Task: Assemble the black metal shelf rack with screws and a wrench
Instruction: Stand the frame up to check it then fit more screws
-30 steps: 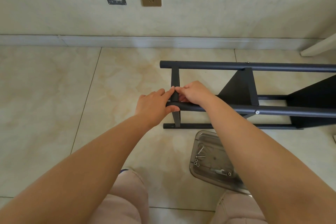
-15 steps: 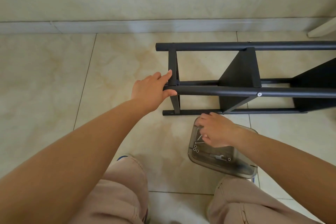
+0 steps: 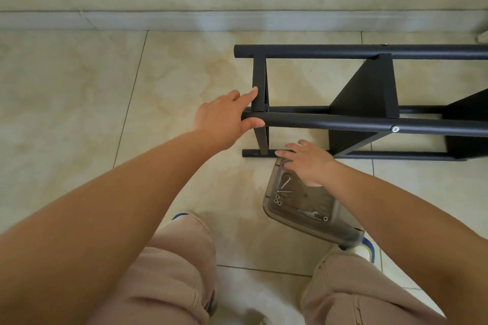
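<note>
The black metal shelf rack (image 3: 343, 122) lies on its side on the tiled floor, with its left end in front of me. My left hand (image 3: 221, 119) grips the left end of the near upper tube, thumb under it and fingertips on the upright cross bar (image 3: 258, 82). One silver screw head (image 3: 395, 128) sits in that tube further right. My right hand (image 3: 309, 161) hovers palm down over the far end of a clear plastic tray (image 3: 266, 200), fingers stretched left; what lies under the palm is hidden. In the tray lie long screws (image 3: 285, 182), small nuts (image 3: 277, 201) and a small wrench (image 3: 310, 213).
A wall with a grey skirting board (image 3: 184, 21) runs behind the rack. My knees in beige trousers (image 3: 171, 272) fill the bottom of the view. The tray stands between my right knee and the rack's lowest tube (image 3: 396, 155).
My right hand left the tube joint and dropped to the tray, then shifted toward the tray's far edge with its fingers stretching out. My left hand kept its hold on the tube end.
</note>
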